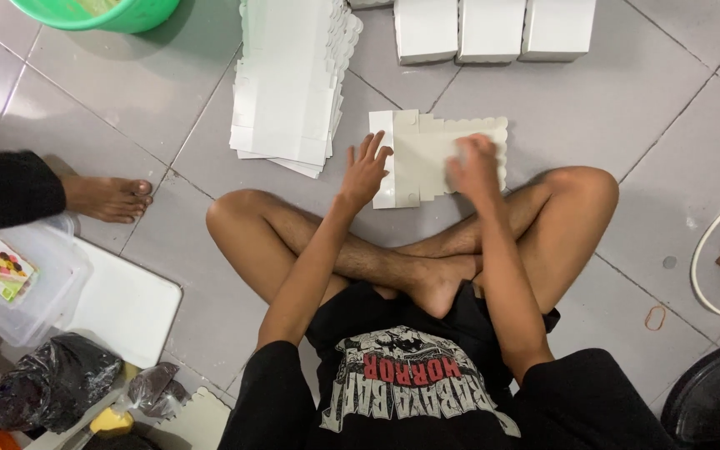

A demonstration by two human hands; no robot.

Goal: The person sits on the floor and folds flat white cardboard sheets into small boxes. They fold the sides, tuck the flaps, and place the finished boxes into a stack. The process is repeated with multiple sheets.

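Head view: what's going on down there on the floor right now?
A person sits cross-legged on the tiled floor. Both hands press on a flat white cardboard box blank: left hand at its left edge, right hand blurred over its right part. A stack of flat blanks and three folded white boxes lie beyond.

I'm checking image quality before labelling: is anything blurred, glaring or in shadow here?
Head view: the right hand is smeared by motion blur on the flat card box blank; the left hand is sharp. Soft glare on the grey floor tiles; soft shadows under the knees; wide-angle bending at the edges.
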